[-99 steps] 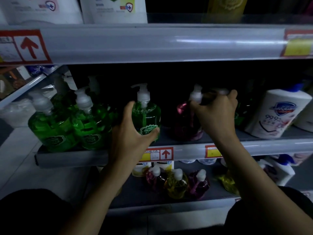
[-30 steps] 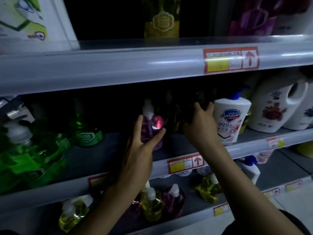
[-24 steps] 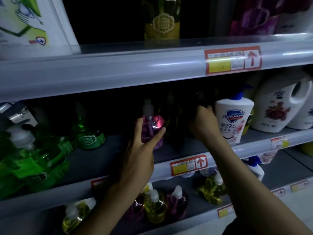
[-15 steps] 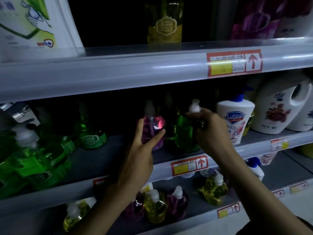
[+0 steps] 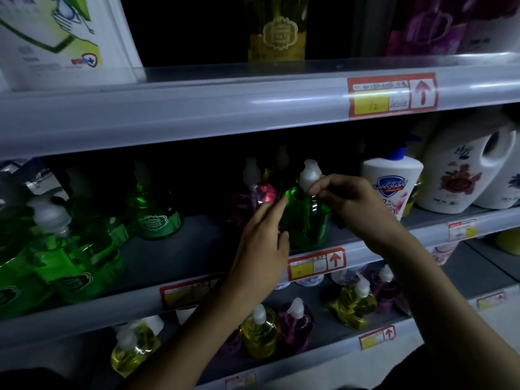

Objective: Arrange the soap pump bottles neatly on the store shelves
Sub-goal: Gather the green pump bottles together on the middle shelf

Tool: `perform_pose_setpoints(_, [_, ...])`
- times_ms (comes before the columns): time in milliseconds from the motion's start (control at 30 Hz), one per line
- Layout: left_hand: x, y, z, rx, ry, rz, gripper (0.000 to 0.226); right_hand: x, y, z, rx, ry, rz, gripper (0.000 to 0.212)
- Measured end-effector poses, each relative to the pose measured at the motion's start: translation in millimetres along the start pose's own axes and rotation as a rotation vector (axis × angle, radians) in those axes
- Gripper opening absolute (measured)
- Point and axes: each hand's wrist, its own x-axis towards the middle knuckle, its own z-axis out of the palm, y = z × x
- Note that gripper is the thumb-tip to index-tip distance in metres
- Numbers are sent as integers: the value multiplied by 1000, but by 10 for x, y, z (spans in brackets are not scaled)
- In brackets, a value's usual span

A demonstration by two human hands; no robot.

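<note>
A green soap pump bottle (image 5: 306,218) stands near the front edge of the middle shelf (image 5: 174,257). My right hand (image 5: 354,204) pinches its white pump neck from the right. My left hand (image 5: 261,243) reaches in from below, fingers extended onto the bottle's left side. Just behind and to the left stands a pink pump bottle (image 5: 259,192). Several green pump bottles (image 5: 70,249) crowd the shelf's left end, and one more green bottle (image 5: 157,218) stands further back.
A white Safeguard bottle (image 5: 394,187) and white detergent jugs (image 5: 464,175) stand on the right. Yellow and purple pump bottles (image 5: 261,330) sit on the lower shelf. The upper shelf rail (image 5: 225,108) overhangs; a yellow bottle (image 5: 277,32) stands above it.
My right hand drew a green bottle out from the dark back of the shelf to the front. My left hand left the pink bottle and moved right onto the green one.
</note>
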Motion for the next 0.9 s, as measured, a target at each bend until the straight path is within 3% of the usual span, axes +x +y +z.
perform_pose_setpoints(133, [-33, 4, 90, 18, -3, -43, 61, -98, 153, -20, 33, 152, 170, 35])
perform_pose_setpoints(267, [-6, -120, 150, -44, -109, -258, 65, -151, 302, -9, -71, -65, 320, 56])
perform_pose_setpoints(367, [79, -172, 220, -164, -120, -305, 58, -135, 405, 2, -156, -162, 261, 64])
perform_pose_setpoints(533, [81, -203, 353, -238, 83, -289, 33, -224, 397, 1, -188, -117, 144, 62])
perform_pose_setpoints(767, [-91, 94, 61, -241, 226, -94, 44, -412, 64, -38, -174, -1, -28, 50])
perform_pose_setpoints(900, [-344, 108, -257, -172, 335, -96, 47, -435, -217, 179, -194, -13, -155, 62])
